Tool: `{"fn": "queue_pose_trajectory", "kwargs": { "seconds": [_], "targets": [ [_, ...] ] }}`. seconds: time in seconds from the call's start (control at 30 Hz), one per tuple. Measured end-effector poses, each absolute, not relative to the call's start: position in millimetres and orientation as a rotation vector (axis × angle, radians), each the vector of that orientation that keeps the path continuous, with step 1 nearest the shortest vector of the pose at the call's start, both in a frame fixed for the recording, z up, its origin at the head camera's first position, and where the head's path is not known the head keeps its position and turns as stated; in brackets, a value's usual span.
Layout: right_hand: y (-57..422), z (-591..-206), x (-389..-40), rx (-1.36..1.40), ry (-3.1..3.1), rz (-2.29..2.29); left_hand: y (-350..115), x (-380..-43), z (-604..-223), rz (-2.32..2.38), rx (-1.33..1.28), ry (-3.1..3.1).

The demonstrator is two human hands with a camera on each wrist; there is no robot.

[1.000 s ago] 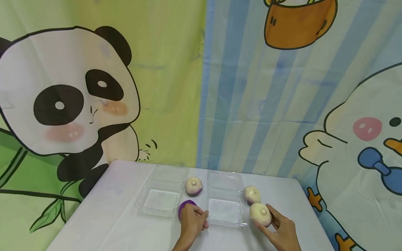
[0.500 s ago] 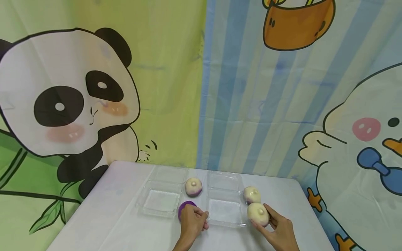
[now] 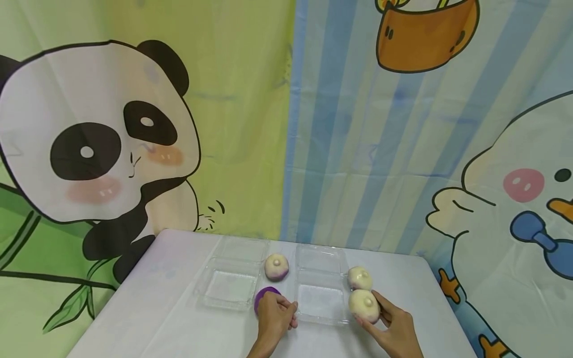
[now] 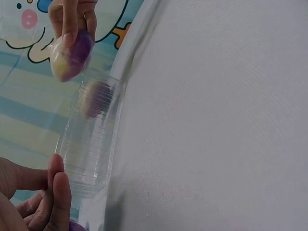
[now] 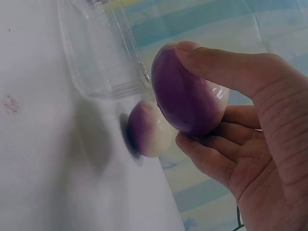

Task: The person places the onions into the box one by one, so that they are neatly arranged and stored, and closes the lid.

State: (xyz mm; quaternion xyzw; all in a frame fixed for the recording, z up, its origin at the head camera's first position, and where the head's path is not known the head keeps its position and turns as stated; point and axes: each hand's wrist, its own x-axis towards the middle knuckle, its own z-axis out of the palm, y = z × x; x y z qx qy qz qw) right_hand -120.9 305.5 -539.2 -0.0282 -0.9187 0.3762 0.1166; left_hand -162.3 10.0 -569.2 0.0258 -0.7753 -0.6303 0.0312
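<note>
In the head view my right hand (image 3: pixel 394 328) grips a white and purple turnip (image 3: pixel 364 306), thumb on one side and fingers on the other. The right wrist view shows this turnip (image 5: pixel 187 94) raised off the table, its purple side facing the camera. It hangs by the right edge of an open clear plastic box (image 3: pixel 321 301). My left hand (image 3: pixel 274 315) pinches that box's near left edge between thumb and fingers. Another turnip (image 3: pixel 359 277) sits just behind the held one. Partly hidden by my left hand is a purple round thing (image 3: pixel 264 297).
A second open clear box (image 3: pixel 230 288) lies to the left, its lid folded back. Between the two boxes sits a turnip (image 3: pixel 276 267). The white table (image 3: pixel 179 318) ends at a curtain (image 3: pixel 241 124) printed with cartoon animals.
My right hand has moved slightly left with the turnip, closer to the box's right edge. The left hand has stayed in place.
</note>
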Motion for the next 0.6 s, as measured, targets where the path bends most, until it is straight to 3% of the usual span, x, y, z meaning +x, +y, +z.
{"fn": "queue_pose_trajectory", "kwargs": {
  "seconds": [0.6],
  "targets": [
    [288.3,-544.3,-125.3,0.128,-2.524,1.137,9.6,-162.2,-570.2,-1.933,0.059,-2.389]
  ]
}}
